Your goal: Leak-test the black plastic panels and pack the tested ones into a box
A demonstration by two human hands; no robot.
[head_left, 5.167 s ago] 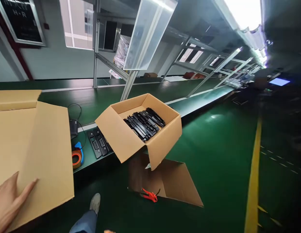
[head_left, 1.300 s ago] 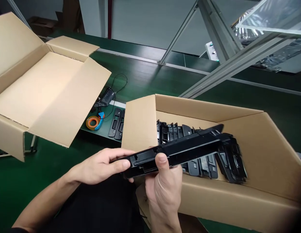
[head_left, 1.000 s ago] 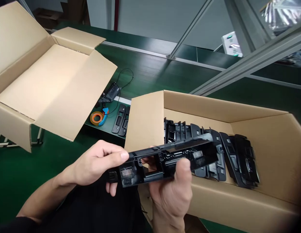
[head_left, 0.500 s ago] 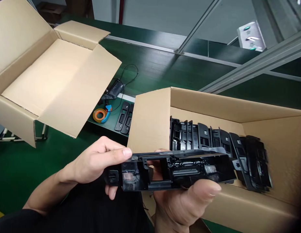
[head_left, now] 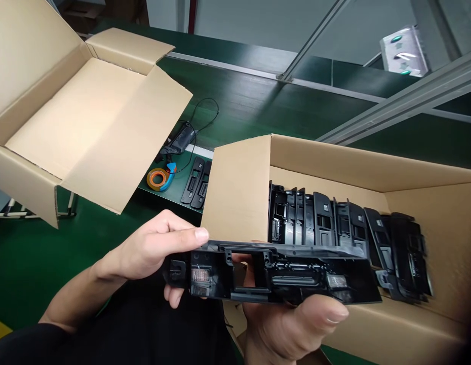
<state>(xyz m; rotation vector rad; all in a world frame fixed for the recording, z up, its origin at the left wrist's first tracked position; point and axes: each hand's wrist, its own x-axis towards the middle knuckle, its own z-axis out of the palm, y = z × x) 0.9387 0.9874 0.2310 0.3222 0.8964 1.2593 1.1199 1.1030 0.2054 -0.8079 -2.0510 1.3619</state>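
Note:
A long black plastic housing (head_left: 296,276) lies across both my hands, its hollow side toward me. It has a square cut-out near the middle and a small clear lens toward each end. My left hand (head_left: 155,248) grips its left end, thumb along the top edge and fingers underneath. Under the middle and right part, my right hand (head_left: 284,324) holds it, thumb along the lower edge; its other fingers are mostly hidden behind. Just beyond the housing, an open cardboard box (head_left: 239,187) holds several similar black plastic parts (head_left: 322,218) standing in a row.
Another open cardboard box (head_left: 87,116) stands at the left. Between the boxes, on the green bench, lie a tape roll in a blue dispenser (head_left: 159,178), a black device with a cable (head_left: 182,138) and two black panels (head_left: 193,180). A metal frame bar (head_left: 391,111) crosses the right.
The housing has turned slightly, its right end now reaching a little farther right and lower. Both hands keep their hold. The view has shifted slightly.

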